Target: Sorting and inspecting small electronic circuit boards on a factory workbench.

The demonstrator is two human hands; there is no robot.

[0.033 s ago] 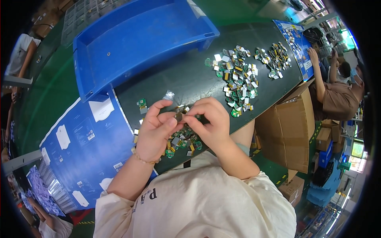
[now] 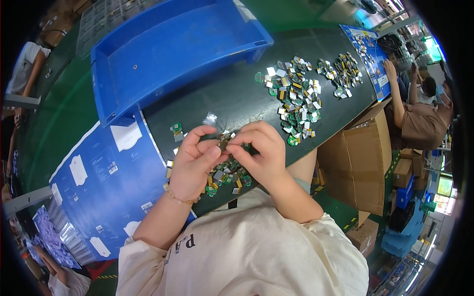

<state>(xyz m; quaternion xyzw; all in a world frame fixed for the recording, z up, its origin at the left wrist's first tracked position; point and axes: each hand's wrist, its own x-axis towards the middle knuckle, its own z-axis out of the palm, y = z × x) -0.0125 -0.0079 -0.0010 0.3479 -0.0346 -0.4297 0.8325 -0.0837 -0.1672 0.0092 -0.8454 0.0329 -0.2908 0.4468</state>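
My left hand (image 2: 197,157) and my right hand (image 2: 259,148) meet above the dark table. Between their fingertips they pinch a small dark flat piece (image 2: 224,143); its details are mostly covered by the fingers. Beneath and around my hands lies a pile of small green circuit boards with silver and yellow parts (image 2: 228,176). A green board (image 2: 176,128) sits apart, beyond my left hand. Close to it is a small crumpled clear plastic piece (image 2: 210,118).
A blue bin (image 2: 168,54) stands at the far left of the table (image 2: 190,106). Larger heaps of boards (image 2: 298,98) lie to the right. A blue printed sheet (image 2: 108,182) covers the left side. An open cardboard box (image 2: 353,167) adjoins the right edge; another person (image 2: 422,121) sits beyond it.
The small piece between my fingertips has turned slightly. Both hands keep almost the same place.
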